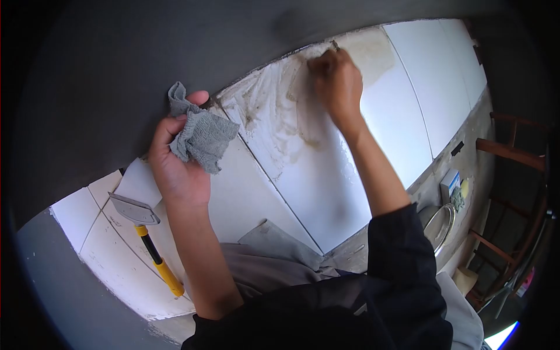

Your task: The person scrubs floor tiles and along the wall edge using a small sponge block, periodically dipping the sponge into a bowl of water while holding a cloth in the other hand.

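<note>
A crumpled grey cloth (207, 139) is in my left hand (182, 178), held between the thumb and fingers near the dark wall. My right hand (340, 87) is closed over the white tiles at their far edge; a small dark tip shows by its fingers, but the thing it holds is too hidden to name. Around and left of that hand, wet brown and whitish smears (271, 111) cover the white tile (326, 186). To the left of my left forearm lies a scraper (156, 254) with a yellow and black handle and a wide metal blade.
The dark wall (134, 64) borders the tiles at the far side. A grey cloth piece (280, 242) lies near my lap. At the right are a round metal basin (440, 230), a small blue and white box (450, 185), a black item (458, 149) and brown wooden frames (510, 154).
</note>
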Tool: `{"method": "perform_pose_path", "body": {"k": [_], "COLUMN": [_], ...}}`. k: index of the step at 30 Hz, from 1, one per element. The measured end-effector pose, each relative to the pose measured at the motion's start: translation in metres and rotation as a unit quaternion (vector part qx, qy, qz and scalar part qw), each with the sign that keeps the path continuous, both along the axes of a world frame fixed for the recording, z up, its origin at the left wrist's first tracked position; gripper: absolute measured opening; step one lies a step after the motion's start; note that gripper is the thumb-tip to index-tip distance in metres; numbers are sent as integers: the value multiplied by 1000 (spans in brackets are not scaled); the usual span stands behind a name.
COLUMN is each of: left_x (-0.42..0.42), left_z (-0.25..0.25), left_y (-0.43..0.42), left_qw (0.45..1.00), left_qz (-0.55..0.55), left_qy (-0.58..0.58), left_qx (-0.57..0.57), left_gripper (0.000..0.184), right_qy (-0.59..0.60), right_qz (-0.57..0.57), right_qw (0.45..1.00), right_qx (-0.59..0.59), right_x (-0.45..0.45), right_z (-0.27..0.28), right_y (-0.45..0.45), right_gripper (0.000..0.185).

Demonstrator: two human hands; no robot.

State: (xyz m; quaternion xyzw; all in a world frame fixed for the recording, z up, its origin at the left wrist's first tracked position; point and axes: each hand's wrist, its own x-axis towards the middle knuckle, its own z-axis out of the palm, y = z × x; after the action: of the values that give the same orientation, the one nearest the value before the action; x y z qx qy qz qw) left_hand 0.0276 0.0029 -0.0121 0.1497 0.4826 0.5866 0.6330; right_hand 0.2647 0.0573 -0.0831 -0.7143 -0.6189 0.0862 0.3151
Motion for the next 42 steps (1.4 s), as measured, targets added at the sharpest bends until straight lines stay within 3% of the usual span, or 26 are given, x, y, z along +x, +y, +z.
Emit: {"method": "perform_pose_path", "body": {"k": [3,5,11,15,23,28,35,42], "left_x": [3,4,1,2,-2,7,-3,0], "left_z": [-1,-2,-2,-4,-11,-6,-18,-14], "left_y": [2,1,0,3,1,3,2,-1], "left_qw": [1000,1000,1000,1000,998,1000,998,998], "left_qz": [4,1,-8,-11,-33,-2,-41,-31], "left_qy": [2,9,-12,-23,-38,-18,-43,-43], "left_qx": [3,8,2,5,27,-1,26,29], "left_gripper": [35,34,37,37,35,38,37,38], "right_qy": [5,45,3,38,5,29,-3,35], "right_qz": [56,60,2,58,55,96,52,70], "right_qw": [998,996,1000,996,998,994,998,996], "right_qx": [-33,-57,8,-56,8,-54,27,-49], "right_x": [-14,-10,-7,-16,-18,-2,-25,-10], "right_z": [4,2,0,9,3,9,-4,6], "right_y": [-59,-62,-14,-91,-36,-105,-23,-120], "right_gripper": [6,4,2,7,7,10,7,9]}}
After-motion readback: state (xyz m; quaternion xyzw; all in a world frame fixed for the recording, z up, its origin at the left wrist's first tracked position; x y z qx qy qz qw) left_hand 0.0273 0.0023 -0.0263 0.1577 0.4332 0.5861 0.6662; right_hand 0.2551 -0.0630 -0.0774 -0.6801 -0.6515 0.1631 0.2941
